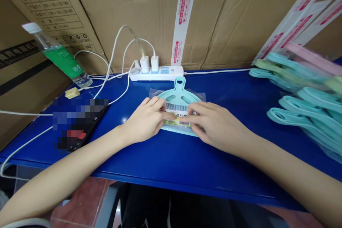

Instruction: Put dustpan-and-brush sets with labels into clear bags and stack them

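A light-blue dustpan [179, 94] with a grey-bristled brush [176, 107] lies flat in a clear plastic bag on the table, its handle hole pointing away from me. A white and yellow printed label [184, 122] sits across its middle. My left hand [146, 119] rests on the left side of the pack, fingers bent and thumb reaching onto the label. From the right, my right hand [213, 123] touches the label with its index finger, the other fingers apart. Neither hand is wrapped round the pack. Both hands cover parts of its sides.
Bagged dustpan sets, stacked [301, 112], fill the right side, partly blurred. A power strip [160, 73] with chargers and white cables stands behind. At left are a green-labelled bottle [64, 60] and a dark, partly pixelated device [88, 124]. Cardboard boxes [144, 3] wall the back.
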Demonstrator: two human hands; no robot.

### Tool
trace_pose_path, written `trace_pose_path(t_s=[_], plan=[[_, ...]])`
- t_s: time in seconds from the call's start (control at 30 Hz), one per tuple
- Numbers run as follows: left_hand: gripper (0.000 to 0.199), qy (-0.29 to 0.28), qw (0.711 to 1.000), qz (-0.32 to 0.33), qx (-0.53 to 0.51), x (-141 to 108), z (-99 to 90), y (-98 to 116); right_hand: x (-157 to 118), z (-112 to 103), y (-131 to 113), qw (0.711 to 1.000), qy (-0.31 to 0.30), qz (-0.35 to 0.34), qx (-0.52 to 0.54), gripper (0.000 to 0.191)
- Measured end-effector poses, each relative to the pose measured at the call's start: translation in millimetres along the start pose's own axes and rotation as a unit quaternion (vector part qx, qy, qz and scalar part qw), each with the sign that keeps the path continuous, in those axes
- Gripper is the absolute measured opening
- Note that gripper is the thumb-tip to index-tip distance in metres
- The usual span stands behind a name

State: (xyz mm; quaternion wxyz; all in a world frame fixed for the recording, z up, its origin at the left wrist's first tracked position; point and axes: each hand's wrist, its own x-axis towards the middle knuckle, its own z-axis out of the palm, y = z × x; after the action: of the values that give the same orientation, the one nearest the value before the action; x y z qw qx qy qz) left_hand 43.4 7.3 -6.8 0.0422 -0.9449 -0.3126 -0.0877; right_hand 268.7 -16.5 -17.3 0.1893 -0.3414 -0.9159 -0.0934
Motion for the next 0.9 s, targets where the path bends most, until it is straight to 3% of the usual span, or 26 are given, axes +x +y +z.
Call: trace_pose_path(t_s=[0.43,0.9], plan=[[0.041,0.027,1.000,0.011,0.000,-4,2.7,2,-2,-4,6,1.000,-0.017,-0.019,0.010,0.038],[0.035,0.051,0.996,0.068,0.028,-15,-3.4,13,-2,-18,6,0.991,-0.097,-0.076,0.048,0.035]])
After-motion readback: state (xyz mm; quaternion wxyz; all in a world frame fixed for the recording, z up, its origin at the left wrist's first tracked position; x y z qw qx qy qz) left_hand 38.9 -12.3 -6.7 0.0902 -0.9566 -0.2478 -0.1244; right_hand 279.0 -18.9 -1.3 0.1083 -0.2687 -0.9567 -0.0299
